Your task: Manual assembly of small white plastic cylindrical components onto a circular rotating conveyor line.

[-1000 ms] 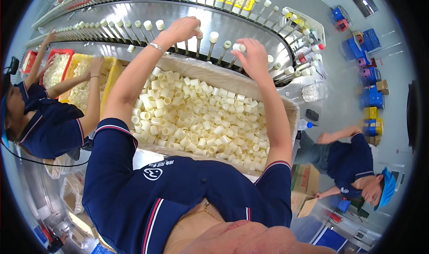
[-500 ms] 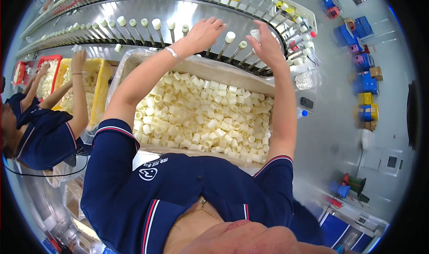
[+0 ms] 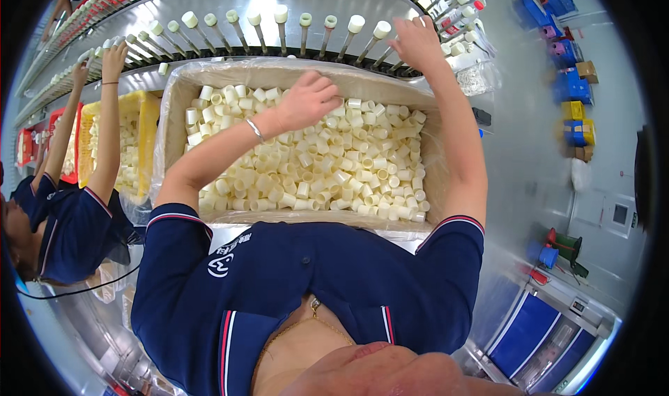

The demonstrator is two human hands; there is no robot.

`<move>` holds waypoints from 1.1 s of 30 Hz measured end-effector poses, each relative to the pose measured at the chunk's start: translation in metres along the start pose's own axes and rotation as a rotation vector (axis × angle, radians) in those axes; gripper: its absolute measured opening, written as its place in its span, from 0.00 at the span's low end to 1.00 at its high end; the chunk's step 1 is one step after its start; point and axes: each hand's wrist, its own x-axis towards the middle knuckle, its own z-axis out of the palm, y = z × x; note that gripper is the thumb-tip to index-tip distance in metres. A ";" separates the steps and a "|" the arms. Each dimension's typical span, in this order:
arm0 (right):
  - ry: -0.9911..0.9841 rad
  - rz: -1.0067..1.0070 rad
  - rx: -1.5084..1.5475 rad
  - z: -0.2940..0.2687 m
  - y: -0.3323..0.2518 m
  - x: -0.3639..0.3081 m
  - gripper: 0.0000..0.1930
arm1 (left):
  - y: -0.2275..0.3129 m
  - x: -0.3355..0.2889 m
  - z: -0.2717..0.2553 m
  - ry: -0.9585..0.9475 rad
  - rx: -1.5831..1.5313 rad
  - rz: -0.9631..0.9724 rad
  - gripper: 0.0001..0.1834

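Observation:
My left hand (image 3: 311, 101) hangs over a lined cardboard box (image 3: 433, 162), its fingers loosely bent and slightly apart, with nothing visible in them. Cream-white short plastic sleeves (image 3: 300, 169) fill the box in a loose heap. Beyond it my right hand (image 3: 419, 45) is at the row of upright metal posts, near the bend of the rack. Its fingers are curled in by a post; whatever they hold is hidden. White sleeves (image 3: 356, 24) cap the posts to the left of that hand.
To the left a co-worker (image 3: 77, 218) reaches up to the same row, beside a yellow basket (image 3: 150, 138) of sleeves. A clear bag (image 3: 478, 77) and bottles (image 3: 460, 28) sit right of the rack. Blue bins (image 3: 568, 82) stand farther right.
My left hand has come back from the posts to above the box. My right hand, which held a white sleeve, has moved up against the row. The view has shifted slightly.

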 end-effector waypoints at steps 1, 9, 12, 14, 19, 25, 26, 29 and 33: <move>-0.004 0.005 -0.007 0.005 -0.001 -0.008 0.14 | 0.007 0.001 0.008 0.006 -0.006 0.005 0.11; 0.032 -0.396 0.386 0.031 -0.119 -0.110 0.14 | 0.012 -0.037 0.089 -0.653 -0.208 0.019 0.12; -0.147 -0.318 0.485 0.080 -0.125 -0.138 0.14 | 0.012 -0.036 0.088 -0.549 -0.191 -0.018 0.10; -0.248 -0.306 0.434 0.097 -0.126 -0.140 0.16 | 0.015 -0.024 0.056 -0.470 -0.315 -0.163 0.11; -0.444 -0.378 0.343 0.071 -0.121 -0.113 0.18 | -0.025 -0.002 -0.052 -0.091 -0.342 -0.423 0.17; -0.273 -0.002 1.071 -0.010 -0.122 -0.058 0.12 | -0.119 0.023 -0.084 0.073 -0.021 -0.656 0.14; -0.259 0.061 1.269 -0.019 -0.120 -0.051 0.12 | -0.129 0.027 -0.079 -0.029 0.013 -0.626 0.15; -0.172 0.093 1.391 -0.033 -0.109 -0.034 0.11 | -0.140 0.049 -0.067 -0.197 0.039 -0.534 0.12; 0.272 0.132 1.040 -0.019 -0.081 0.007 0.13 | -0.135 0.078 -0.049 -0.460 0.097 -0.425 0.09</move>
